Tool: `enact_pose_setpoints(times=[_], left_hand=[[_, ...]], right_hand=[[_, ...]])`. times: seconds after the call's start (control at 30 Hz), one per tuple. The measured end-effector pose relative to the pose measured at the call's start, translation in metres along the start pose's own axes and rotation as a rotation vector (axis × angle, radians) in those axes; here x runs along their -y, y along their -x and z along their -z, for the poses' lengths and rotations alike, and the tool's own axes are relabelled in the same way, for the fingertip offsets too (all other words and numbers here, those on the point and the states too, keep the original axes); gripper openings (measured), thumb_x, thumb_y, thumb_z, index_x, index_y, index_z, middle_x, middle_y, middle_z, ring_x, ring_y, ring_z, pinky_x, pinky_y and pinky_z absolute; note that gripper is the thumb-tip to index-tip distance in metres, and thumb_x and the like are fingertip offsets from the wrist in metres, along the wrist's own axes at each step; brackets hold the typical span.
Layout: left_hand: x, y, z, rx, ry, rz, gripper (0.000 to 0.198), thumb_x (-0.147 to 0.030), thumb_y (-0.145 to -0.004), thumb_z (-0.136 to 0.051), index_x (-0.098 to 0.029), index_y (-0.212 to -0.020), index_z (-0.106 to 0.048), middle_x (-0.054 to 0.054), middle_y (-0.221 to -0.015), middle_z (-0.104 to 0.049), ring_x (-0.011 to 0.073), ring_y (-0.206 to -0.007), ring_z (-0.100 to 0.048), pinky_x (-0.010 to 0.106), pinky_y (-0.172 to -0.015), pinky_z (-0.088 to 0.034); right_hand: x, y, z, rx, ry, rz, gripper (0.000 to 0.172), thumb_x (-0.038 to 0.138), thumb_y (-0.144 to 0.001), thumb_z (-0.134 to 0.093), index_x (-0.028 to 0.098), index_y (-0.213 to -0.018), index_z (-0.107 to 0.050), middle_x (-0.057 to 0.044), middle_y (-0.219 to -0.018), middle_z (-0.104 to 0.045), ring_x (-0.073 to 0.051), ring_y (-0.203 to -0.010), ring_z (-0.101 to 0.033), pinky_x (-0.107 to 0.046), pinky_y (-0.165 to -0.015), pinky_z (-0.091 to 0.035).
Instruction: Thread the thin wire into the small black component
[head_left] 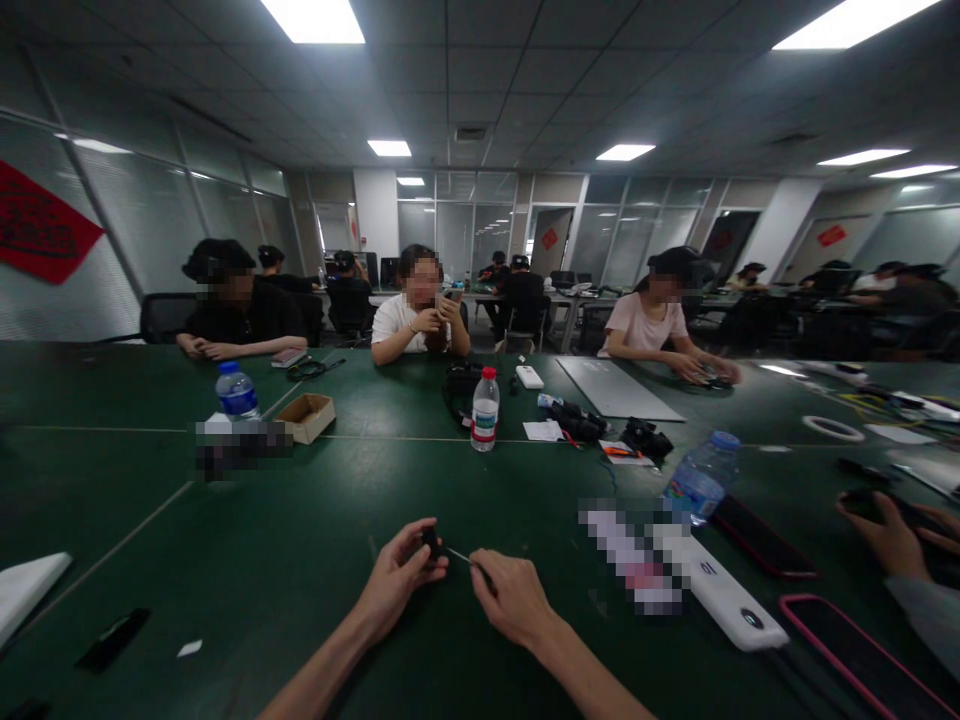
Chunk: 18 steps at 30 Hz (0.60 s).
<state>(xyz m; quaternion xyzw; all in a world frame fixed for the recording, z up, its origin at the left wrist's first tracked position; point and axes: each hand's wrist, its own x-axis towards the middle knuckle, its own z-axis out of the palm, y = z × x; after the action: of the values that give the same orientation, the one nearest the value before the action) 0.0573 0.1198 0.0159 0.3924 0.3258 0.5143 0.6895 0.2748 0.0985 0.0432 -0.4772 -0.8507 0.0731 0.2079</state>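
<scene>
Above the dark green table point(315, 560), my left hand point(394, 580) pinches a small black part point(432, 543) between thumb and fingers; what kind of part it is does not show. My right hand point(514, 598) is closed around a screwdriver point(459, 555). Its slim metal shaft points left toward the black part, and the handle is mostly hidden in my fist. Whether the tip touches the part is too small to tell.
Right of my hands are a white power bank point(720, 585), a blue-capped bottle point(703, 478) and a red-edged phone point(862, 650). Ahead stands a red-capped bottle point(485, 412). A cardboard box point(307, 418) lies left. Another person's hand point(892, 535) is at far right.
</scene>
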Motion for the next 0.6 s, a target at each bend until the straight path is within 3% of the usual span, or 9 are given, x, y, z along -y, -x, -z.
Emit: enact_pose_setpoints(times=[0.17, 0.37, 0.6], left_hand=[[-0.0011, 0.0, -0.0024, -0.012, 0.008, -0.036, 0.047, -0.038, -0.078, -0.074, -0.022, -0.119, -0.059, 0.008, -0.104, -0.062, 0.0231, -0.096, -0.065, 0.041, -0.086, -0.056], [0.0021, -0.0032, 0.0019, -0.036, -0.036, -0.07, 0.048, -0.039, -0.077, -0.075, -0.021, -0.118, -0.06, 0.008, -0.102, -0.064, 0.0205, -0.092, -0.064, 0.035, -0.082, -0.054], [0.0071, -0.0058, 0.0039, -0.06, -0.058, -0.083, 0.048, -0.038, -0.073, -0.078, -0.021, -0.115, -0.06, 0.006, -0.098, -0.065, 0.0181, -0.086, -0.064, 0.031, -0.078, -0.052]], right_hand=[[-0.0019, -0.0006, -0.0047, -0.075, 0.035, 0.035, 0.033, 0.031, -0.101, -0.029, 0.02, -0.109, -0.059, -0.005, -0.091, -0.065, -0.014, -0.074, -0.06, -0.024, -0.065, -0.04], [-0.0041, -0.0025, -0.0078, -0.081, 0.085, 0.009, 0.037, 0.035, -0.102, -0.027, 0.022, -0.112, -0.06, -0.005, -0.089, -0.063, -0.013, -0.07, -0.058, -0.023, -0.06, -0.037], [-0.0037, -0.0023, -0.0103, 0.01, 0.132, 0.0, 0.044, 0.042, -0.102, -0.027, 0.022, -0.094, -0.065, -0.002, -0.079, -0.064, -0.012, -0.064, -0.058, -0.022, -0.055, -0.032]])
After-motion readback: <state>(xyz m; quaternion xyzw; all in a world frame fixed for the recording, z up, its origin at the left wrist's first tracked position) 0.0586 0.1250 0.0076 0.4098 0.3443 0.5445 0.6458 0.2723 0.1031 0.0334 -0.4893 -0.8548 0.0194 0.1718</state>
